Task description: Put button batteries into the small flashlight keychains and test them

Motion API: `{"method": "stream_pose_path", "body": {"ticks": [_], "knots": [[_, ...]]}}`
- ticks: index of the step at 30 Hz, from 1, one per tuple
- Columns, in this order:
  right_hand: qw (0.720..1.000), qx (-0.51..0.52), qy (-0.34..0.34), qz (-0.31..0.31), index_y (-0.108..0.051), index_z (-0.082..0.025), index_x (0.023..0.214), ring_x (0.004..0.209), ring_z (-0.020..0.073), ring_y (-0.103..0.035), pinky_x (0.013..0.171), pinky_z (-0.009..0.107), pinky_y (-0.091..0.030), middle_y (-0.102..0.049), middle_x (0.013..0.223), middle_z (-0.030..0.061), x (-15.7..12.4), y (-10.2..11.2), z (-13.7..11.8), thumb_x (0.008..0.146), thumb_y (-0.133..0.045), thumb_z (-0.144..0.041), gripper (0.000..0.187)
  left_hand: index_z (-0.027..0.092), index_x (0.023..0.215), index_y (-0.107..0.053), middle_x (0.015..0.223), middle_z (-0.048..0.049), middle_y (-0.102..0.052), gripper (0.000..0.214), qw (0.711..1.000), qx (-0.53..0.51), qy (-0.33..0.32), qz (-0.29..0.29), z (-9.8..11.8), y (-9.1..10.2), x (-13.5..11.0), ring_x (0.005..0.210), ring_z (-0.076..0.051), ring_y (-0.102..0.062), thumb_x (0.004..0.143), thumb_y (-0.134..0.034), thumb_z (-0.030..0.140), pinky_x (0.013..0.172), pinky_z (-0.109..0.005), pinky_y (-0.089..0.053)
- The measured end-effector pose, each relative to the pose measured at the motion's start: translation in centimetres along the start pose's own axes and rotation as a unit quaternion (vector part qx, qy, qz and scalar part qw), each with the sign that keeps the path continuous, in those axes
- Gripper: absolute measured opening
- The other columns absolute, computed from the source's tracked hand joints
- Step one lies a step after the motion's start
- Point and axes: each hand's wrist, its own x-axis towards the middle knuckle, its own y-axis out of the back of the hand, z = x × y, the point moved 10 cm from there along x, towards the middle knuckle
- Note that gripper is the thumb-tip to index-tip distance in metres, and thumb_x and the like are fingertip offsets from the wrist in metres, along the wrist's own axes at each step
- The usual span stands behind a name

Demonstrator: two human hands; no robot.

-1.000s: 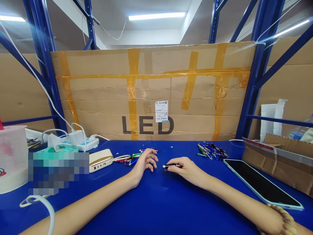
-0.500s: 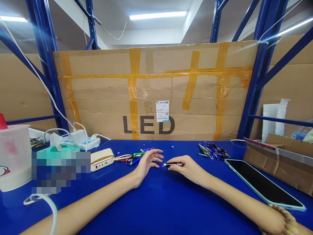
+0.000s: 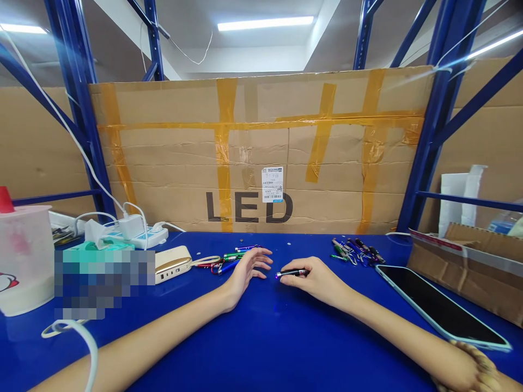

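Between the thumb and fingers of my right hand [image 3: 316,279] is a small black penlight [image 3: 291,273], held level with its lit, violet-glowing end toward the left. My left hand [image 3: 247,273] holds nothing; its fingers are spread and point at the penlight, a short gap away from it. Just behind and left of that hand lies a loose group of blue, green and red metal penlights [image 3: 229,263]. Farther right, beyond my right hand, rests a second pile of penlights [image 3: 356,252] with clips, in green, blue and dark colours.
A phone [image 3: 441,305] lies on the blue table at right, beside an open cardboard box [image 3: 466,272]. Leftward are a white-gold power bank [image 3: 174,264], a power strip [image 3: 153,236], a plastic tub [image 3: 26,261] and a white cable [image 3: 87,348]. A cardboard sheet [image 3: 183,163] stands behind.
My right hand has shifted very slightly, and the lit end of the penlight has turned a little toward me and moved right. My left hand stays nearly still.
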Motion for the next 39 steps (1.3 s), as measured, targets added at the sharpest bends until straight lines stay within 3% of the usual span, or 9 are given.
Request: {"method": "stream_pose_path", "body": {"ticks": [11,17,23,32,39], "knots": [[0.999,-0.018,0.020,0.039,-0.070,-0.021,0.083,0.068,0.0141,-0.055,0.060,0.024,-0.038,-0.068,0.080,0.0011,0.1,0.9,-0.7,0.077,-0.054,-0.045,0.030,0.014,0.097,-0.054,0.092,-0.0085,-0.056,0.042,1.000,0.004,0.004,-0.003,-0.2,0.1,0.1,0.087,-0.019,-0.054,0.079,-0.035,0.048,0.074,-0.028,-0.041],[0.999,-0.022,0.013,0.030,-0.070,-0.022,0.086,0.072,0.0143,-0.055,0.062,0.024,-0.038,-0.067,0.085,0.0008,0.0,0.7,-0.5,0.076,-0.056,-0.043,0.027,0.014,0.096,-0.054,0.091,-0.0083,-0.057,0.038,1.000,-0.005,0.009,0.005,-0.2,0.1,0.0,0.087,-0.018,-0.054,0.081,-0.035,0.043,0.073,-0.027,-0.041],[0.999,-0.009,0.035,-0.010,-0.068,-0.023,0.091,0.085,0.0171,-0.058,0.074,0.026,-0.040,-0.067,0.095,0.0015,-0.1,-0.2,-0.8,0.082,-0.048,-0.041,0.028,0.014,0.096,-0.054,0.094,-0.0087,-0.056,0.041,1.000,0.012,0.006,-0.004,0.0,0.0,-0.1,0.088,-0.019,-0.054,0.079,-0.035,0.046,0.074,-0.028,-0.041],[0.999,0.010,0.022,-0.022,-0.069,-0.021,0.087,0.082,0.0180,-0.059,0.073,0.027,-0.042,-0.069,0.089,0.0016,0.2,-0.3,-0.4,0.080,-0.051,-0.039,0.026,0.015,0.093,-0.055,0.093,-0.0084,-0.057,0.039,1.000,0.009,0.003,-0.003,0.0,0.0,0.0,0.087,-0.019,-0.054,0.079,-0.035,0.046,0.073,-0.029,-0.041],[0.998,0.024,0.053,-0.031,-0.067,-0.022,0.096,0.090,0.0187,-0.059,0.078,0.027,-0.042,-0.066,0.100,0.0026,0.1,-0.7,-0.8,0.083,-0.048,-0.040,0.030,0.015,0.092,-0.055,0.091,-0.0078,-0.057,0.038,1.000,-0.003,0.002,-0.003,-0.1,0.0,-0.1,0.085,-0.019,-0.054,0.079,-0.037,0.045,0.073,-0.029,-0.040]]}}
